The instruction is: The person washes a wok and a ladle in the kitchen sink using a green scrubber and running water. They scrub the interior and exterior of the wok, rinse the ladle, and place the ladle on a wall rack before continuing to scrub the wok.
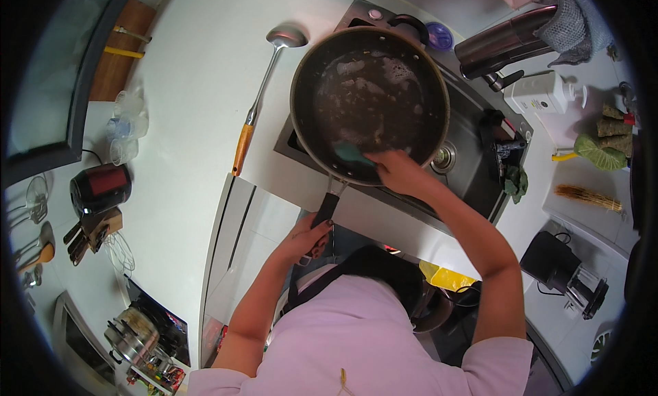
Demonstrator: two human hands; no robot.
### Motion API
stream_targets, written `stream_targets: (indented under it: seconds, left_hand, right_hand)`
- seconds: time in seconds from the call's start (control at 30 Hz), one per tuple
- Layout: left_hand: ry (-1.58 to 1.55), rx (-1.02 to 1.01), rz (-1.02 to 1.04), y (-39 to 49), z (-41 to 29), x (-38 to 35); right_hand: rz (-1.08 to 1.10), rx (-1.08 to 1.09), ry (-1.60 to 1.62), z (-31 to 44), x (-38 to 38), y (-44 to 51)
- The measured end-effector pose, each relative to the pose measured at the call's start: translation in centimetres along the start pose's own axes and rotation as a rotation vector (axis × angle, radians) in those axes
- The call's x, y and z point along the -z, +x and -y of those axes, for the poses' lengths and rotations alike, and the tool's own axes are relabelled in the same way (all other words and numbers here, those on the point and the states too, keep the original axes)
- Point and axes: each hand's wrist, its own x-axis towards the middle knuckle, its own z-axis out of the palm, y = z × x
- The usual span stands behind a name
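Note:
A large dark frying pan (pixel 370 103) with murky, sudsy liquid and small food bits in it is held over the left part of the steel sink (pixel 470 175). Its black handle points down towards me, and my left hand (pixel 308 239) is closed round it. My right hand (pixel 393 172) reaches over the pan's near rim, its fingers on a teal-green scrubber (pixel 352 152) that touches the inside wall. The scrubber's exact kind cannot be told. Left of the pan, a steel ladle with a wooden handle (pixel 252 118) lies on the white counter.
Right of the sink stand a white pump bottle (pixel 537 93), a faucet (pixel 506 41) draped with grey cloth and a black caddy (pixel 498 134) in the basin's corner. A knife block (pixel 100 229) and a black appliance (pixel 101 188) are on the left. A coffee maker (pixel 558 267) stands right.

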Motion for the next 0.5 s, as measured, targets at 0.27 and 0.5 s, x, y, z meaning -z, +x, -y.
stream_targets:
  seconds: [0.27,0.5]
  left_hand:
    - [0.019,0.012,-0.014,-0.1,-0.1,-0.3]
    - [-0.002,0.008,-0.016,0.0,0.1,-0.3]
  right_hand:
    - [-0.133,0.038,0.057,1.1,-1.6,4.7]
    - [0.208,-0.185,0.002,1.1,3.5,-1.7]
